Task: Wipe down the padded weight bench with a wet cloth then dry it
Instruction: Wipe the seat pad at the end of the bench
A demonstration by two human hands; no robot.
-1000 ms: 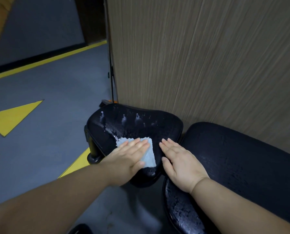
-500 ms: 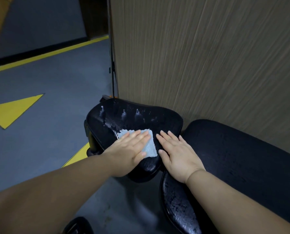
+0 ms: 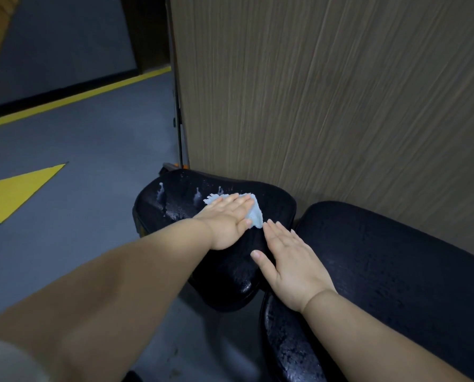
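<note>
Your left sleeve [image 3: 4,362] is just a blur in the bottom corner. Most of the cloth [image 3: 255,213] is buried under your left hand [image 3: 227,219]; only its far edge and right corner stick out. There's something orange behind the small pad [image 3: 230,277], at the foot of the wood panel [image 3: 340,92], and I can't make out what it is. The big pad [image 3: 395,260] runs out of view on the right and at the bottom.

Compared to half a second ago, your left hand and the cloth have slid up the small pad toward the panel and a bit right, right up to the nearest of the wet streaks [image 3: 161,193] on the far side. Your right hand [image 3: 291,263] has barely shifted.

The left fingers [image 3: 235,201] are straight and close together, pressing flat on the cloth, not gripping it. The right fingers [image 3: 278,232] are straight too, slightly fanned with the thumb out to the side, and hold nothing. The palm lies flat on the small pad's right edge, with the wrist over the big pad's rim. Those fingertips sit just beside the cloth's corner, but I can't tell if they actually touch it. Both pads look speckled with wet.
</note>
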